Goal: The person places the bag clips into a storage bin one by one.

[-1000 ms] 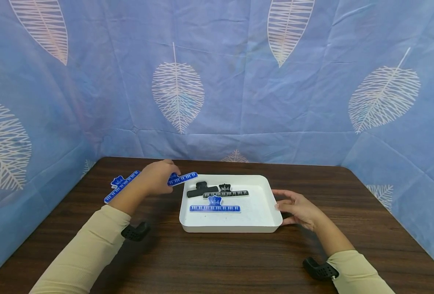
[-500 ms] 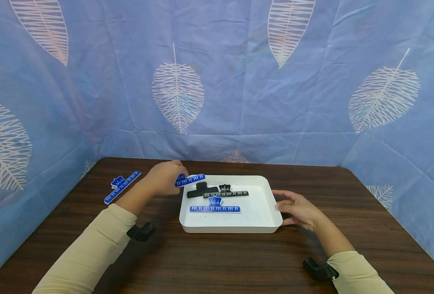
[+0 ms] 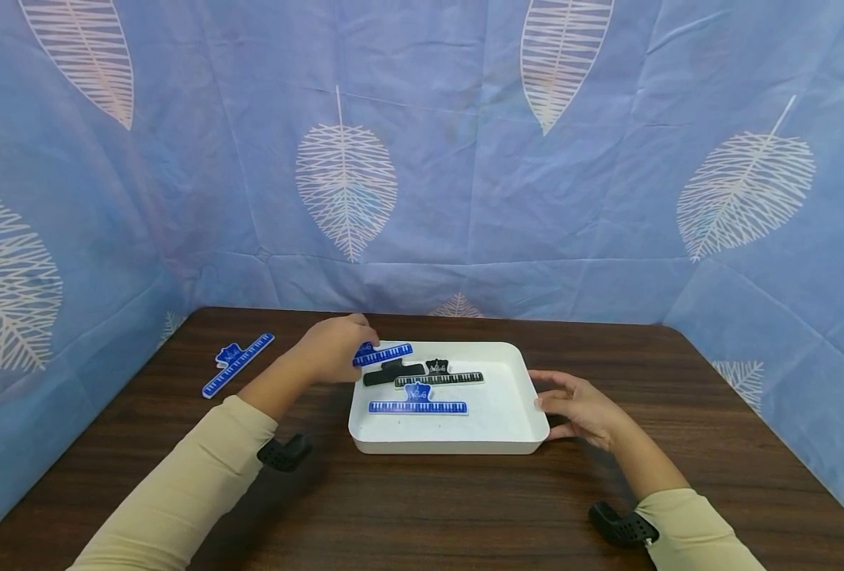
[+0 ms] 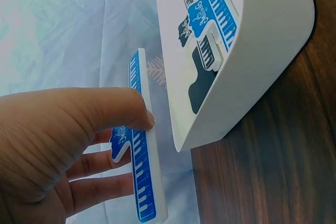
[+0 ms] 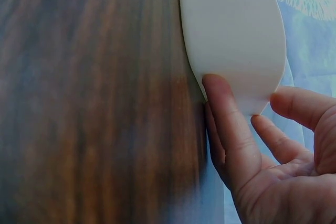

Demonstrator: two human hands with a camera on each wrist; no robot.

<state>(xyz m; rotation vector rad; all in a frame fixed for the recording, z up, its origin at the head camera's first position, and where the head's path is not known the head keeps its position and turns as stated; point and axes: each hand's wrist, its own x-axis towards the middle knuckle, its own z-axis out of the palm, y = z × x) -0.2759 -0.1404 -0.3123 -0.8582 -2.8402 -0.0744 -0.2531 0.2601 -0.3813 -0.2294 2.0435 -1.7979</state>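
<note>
My left hand (image 3: 336, 349) pinches a blue clip with a piano-key strip (image 4: 142, 177) over the far left corner of a white tray (image 3: 493, 428). In the left wrist view, the thumb lies across its strip and the other fingers are behind it. Inside the tray lie a similar blue clip (image 3: 418, 406), a black piano-key clip (image 3: 450, 378) and a plain black clip (image 3: 379, 375); the black ones overlap. My right hand (image 3: 582, 408) touches the tray's right side, its fingers spread and loosely bent against wall and rim, as the right wrist view shows.
Another blue piano-key clip (image 3: 238, 365) lies slantwise on the dark wooden table (image 3: 436, 507), left of the tray. Blue cloth (image 3: 436, 198) with white leaf patterns stands behind the table and along its sides.
My left hand has moved to the right with the blue clip, from outside the tray's left edge to over its far left corner. The right hand and tray have stayed put.
</note>
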